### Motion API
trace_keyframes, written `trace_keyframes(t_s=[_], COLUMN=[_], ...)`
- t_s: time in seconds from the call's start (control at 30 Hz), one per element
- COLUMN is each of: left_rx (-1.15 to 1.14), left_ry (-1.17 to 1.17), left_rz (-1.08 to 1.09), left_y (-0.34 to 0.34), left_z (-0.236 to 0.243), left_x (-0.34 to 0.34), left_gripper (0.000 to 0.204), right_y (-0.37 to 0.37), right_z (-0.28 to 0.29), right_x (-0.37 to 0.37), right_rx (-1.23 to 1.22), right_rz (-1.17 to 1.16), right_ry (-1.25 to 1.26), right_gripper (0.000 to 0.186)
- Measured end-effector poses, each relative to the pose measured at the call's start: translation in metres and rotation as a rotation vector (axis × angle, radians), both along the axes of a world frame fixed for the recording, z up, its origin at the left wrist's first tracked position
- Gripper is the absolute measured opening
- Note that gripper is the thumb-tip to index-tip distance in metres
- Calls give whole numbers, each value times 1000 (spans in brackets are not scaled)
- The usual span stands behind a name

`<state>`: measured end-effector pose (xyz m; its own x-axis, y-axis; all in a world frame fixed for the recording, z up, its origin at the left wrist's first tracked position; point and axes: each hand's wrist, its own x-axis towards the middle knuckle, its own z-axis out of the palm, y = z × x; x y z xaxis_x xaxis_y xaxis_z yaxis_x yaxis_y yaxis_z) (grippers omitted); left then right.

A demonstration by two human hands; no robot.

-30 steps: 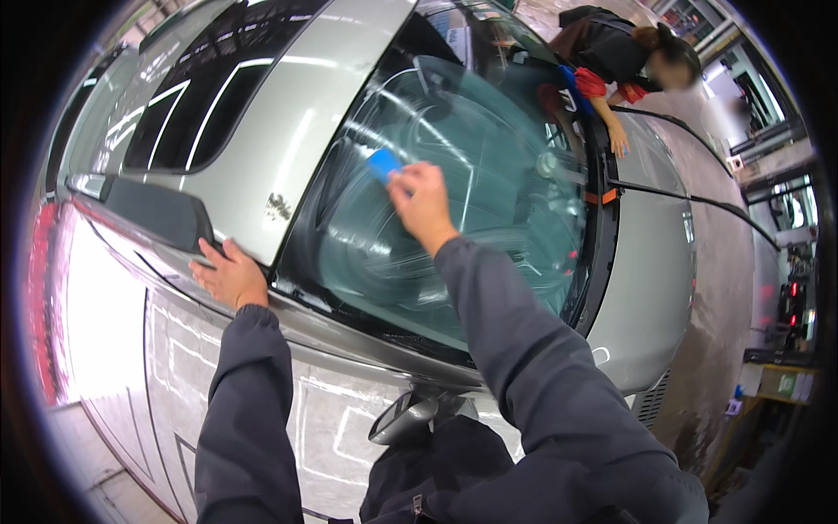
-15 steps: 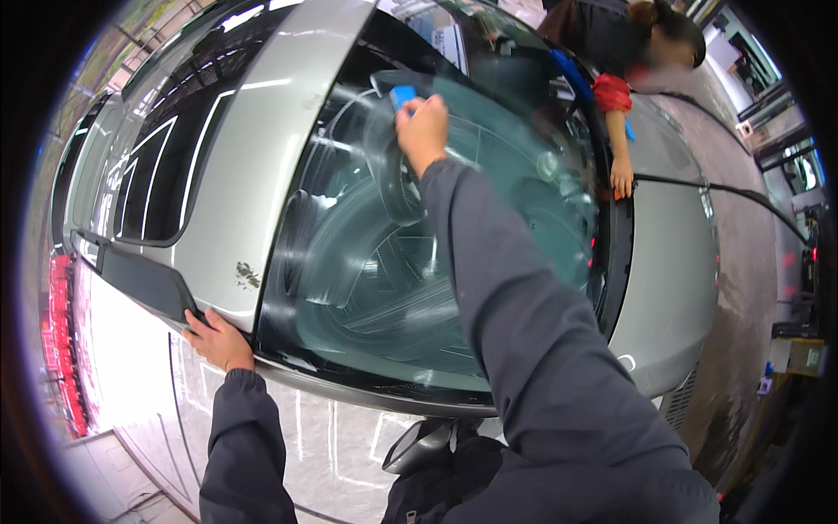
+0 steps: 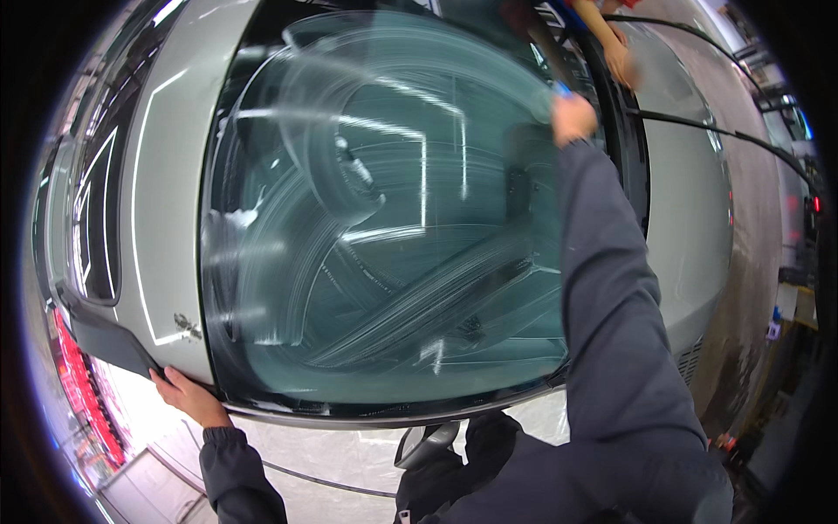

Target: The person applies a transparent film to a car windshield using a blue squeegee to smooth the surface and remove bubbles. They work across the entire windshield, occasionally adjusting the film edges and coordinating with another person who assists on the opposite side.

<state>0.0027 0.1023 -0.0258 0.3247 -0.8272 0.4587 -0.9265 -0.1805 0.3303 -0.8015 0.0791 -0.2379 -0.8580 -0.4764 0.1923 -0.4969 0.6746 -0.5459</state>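
Note:
The silver car's windshield [image 3: 384, 288] spreads in front of me, streaked with whitish curved smears. At its far right, close to the dark strip along the hood, my right hand [image 3: 574, 120] is closed round a small blue sponge [image 3: 562, 89]. Motion blurs that hand, and its fingers hide most of the sponge. My left hand [image 3: 190, 397] lies with fingers spread on the near edge of the roof [image 3: 175, 253], beside a dark trim piece [image 3: 113, 336]. It holds nothing.
Another person's hand [image 3: 620, 63] rests near the windshield's far right corner. A black hose [image 3: 716, 133] crosses the hood [image 3: 685, 188]. The side mirror [image 3: 425, 444] sticks out by my legs. Shelves with items [image 3: 796, 306] stand at the right.
My right hand has swept right across the glass with the sponge, toward the hood. My view has shifted, and the left hand stays on the roof edge. The other person's hand has moved.

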Motion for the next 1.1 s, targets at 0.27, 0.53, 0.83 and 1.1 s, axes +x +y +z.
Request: trace_keyframes(t_s=[0.27,0.53,0.83,1.1], left_rx=[3,93,105,100], left_ry=[112,-6,220,291], left_rz=[-36,-37,70,7], left_y=[-6,-22,-27,-36], left_z=[1,8,14,17], left_x=[14,69,67,84], left_gripper=[67,67,69,69], right_y=[-204,41,356,433], right_z=[92,-78,-177,-151], right_x=[144,-118,-82,-22], right_rx=[-637,-144,-476,-159], right_rz=[554,171,123,287], right_ry=[175,39,-524,-399], right_gripper=[15,33,24,14])
